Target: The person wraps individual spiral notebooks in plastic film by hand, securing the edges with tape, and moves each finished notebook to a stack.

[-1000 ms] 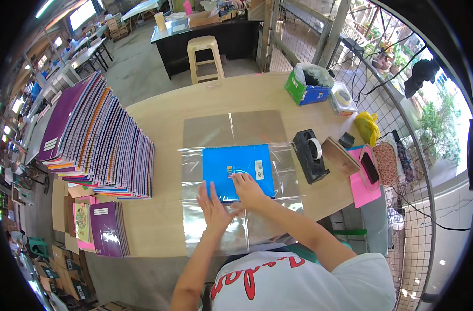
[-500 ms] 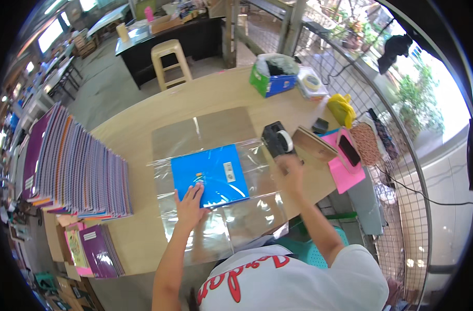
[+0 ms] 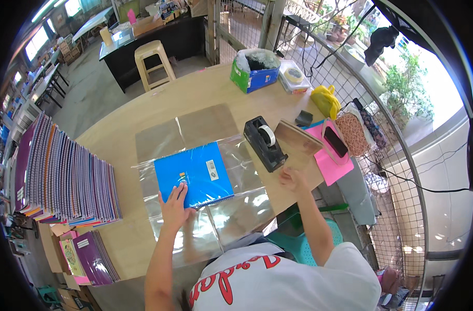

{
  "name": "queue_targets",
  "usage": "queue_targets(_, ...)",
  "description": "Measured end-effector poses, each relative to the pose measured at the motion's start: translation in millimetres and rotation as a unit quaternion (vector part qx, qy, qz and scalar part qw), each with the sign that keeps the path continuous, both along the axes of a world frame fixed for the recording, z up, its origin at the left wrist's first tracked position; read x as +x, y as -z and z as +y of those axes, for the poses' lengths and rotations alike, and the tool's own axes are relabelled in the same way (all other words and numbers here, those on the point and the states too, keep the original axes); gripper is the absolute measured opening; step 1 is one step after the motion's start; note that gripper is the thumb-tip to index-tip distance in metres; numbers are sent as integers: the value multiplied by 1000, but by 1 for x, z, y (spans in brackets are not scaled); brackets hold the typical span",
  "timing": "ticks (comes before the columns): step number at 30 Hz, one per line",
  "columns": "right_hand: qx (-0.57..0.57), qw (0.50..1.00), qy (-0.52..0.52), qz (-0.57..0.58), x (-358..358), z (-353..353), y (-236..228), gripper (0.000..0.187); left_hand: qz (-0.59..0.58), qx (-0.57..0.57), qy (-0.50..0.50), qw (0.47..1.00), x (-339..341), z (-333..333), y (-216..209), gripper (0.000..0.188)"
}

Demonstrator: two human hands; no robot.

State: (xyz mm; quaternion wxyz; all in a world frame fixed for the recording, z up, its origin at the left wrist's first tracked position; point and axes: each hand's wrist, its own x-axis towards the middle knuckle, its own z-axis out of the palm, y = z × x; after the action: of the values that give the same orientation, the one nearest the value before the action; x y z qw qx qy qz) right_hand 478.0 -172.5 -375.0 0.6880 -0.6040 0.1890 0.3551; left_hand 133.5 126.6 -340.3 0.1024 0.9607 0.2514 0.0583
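We look from the wearer's head, through the left of two side-by-side fisheye lenses, steeply down onto the blue spiral notebook (image 3: pixel 197 179). We are near it, with the white T-shirt (image 3: pixel 283 285) closer still, on its near side. Past the notebook, our view slants forward over the tabletop (image 3: pixel 120 147) to a beige plastic stool (image 3: pixel 149 50); it spreads wide, taking in the notebook stack (image 3: pixel 70 173) left of it and curving wire mesh (image 3: pixel 402 233) far right.

Pale table (image 3: pixel 117 137), notebook stack (image 3: pixel 73 173), plastic sheets (image 3: pixel 241 210), black tape dispenser (image 3: pixel 262 147)
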Motion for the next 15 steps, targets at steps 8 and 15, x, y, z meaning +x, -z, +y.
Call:
queue_targets(8,103,940,-240,-220,-110,118,-57,35,-4,-33,-22,999,-2,-3,-15,91)
queue_targets(15,-295,667,-507,-460,-173,240,-27,123,-9,-30,-3,1000,-2,-1,-19,87)
